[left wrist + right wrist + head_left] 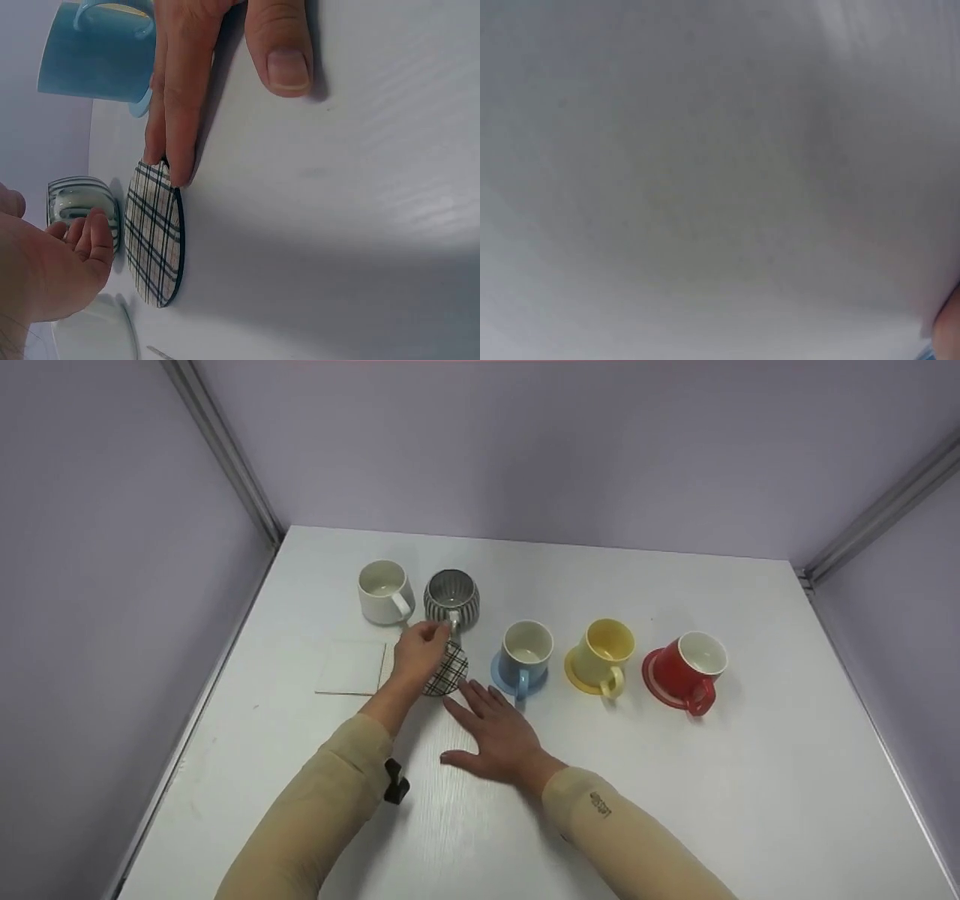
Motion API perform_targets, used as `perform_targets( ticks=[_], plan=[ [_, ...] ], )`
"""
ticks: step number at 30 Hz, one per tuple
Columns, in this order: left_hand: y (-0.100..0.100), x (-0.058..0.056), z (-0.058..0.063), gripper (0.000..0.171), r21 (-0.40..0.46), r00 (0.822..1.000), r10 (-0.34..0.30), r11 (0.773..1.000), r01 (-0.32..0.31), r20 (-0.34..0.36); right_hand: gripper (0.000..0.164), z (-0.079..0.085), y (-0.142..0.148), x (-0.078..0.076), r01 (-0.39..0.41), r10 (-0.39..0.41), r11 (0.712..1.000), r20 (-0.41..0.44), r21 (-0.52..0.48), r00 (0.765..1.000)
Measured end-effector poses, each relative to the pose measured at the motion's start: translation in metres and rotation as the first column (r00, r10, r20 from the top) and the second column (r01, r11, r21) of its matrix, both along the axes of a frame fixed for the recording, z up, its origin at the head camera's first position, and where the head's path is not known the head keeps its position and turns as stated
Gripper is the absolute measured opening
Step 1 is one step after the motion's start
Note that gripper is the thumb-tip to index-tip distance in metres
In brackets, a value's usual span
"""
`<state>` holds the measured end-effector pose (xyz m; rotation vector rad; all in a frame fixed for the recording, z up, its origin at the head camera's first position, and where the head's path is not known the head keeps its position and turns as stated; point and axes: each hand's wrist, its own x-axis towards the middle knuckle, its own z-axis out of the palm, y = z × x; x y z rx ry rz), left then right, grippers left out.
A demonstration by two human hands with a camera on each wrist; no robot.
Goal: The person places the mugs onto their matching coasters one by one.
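My left hand (420,651) is at the handle of a grey striped mug (466,601), its fingers bent and the fingertips right at the handle. In the left wrist view the fingers overlap that handle; I cannot tell whether they grip it. In front of this mug lies a round plaid coaster (154,232) with a dark edge. Flat on the table, my right hand (499,735) has its fingers spread, with fingertips at the coaster's edge. To the left stands a white mug (386,604) without a coaster under it.
A square white coaster (352,667) lies at the left, partly beside my left forearm. To the right stand a blue mug (523,666), a yellow mug (598,660) and a red mug (679,679), each on a matching coaster. Grey walls border the white table (450,847).
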<state>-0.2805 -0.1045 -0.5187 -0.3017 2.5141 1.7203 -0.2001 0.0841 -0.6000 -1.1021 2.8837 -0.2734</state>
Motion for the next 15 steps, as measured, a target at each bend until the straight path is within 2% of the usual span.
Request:
perform_targets(
  ticks=[7,15],
  plan=[
    [0.0035,-0.0020,0.0025,0.051,0.047,0.999,-0.016,0.999,0.014,0.044,0.093,0.0005,-0.0012,0.0000,0.005,-0.005,1.000,-0.010,0.004,1.000],
    [0.0078,-0.0051,0.0035,0.057,0.042,0.994,-0.040,0.998,0.036,0.106,0.094,-0.0017,0.0003,0.0004,0.004,-0.004,1.000,-0.010,-0.010,1.000]
  ],
)
